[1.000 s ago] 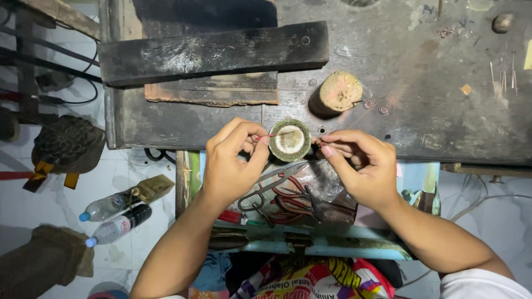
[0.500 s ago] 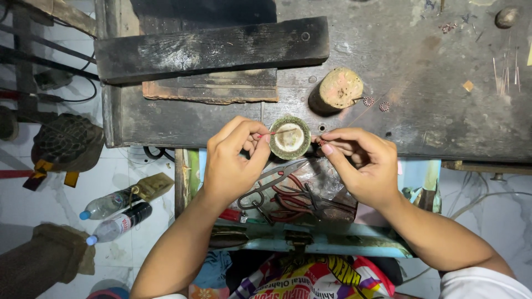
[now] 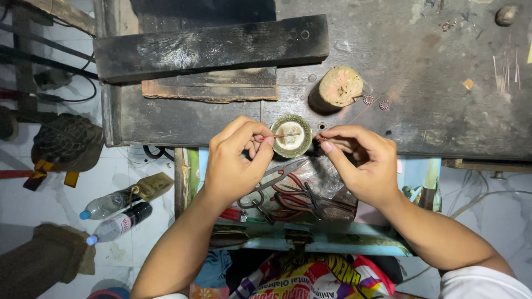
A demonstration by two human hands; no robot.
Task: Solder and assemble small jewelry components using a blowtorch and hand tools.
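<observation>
My left hand pinches a thin wire lying left-right over the small round dish at the table edge; my right hand pinches something tiny, perhaps the wire's far end.

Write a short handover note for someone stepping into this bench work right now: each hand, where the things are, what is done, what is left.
Left hand: fingers pinch a thin reddish wire, its tip over the small round metal dish of white paste.
Right hand: fingers pinch a tiny piece, too small to identify, at the dish's right edge.
The dish sits at the front edge of the dark worn workbench; metal shears lie in the tray below.
Done: cannot tell. Left: cannot tell.
</observation>
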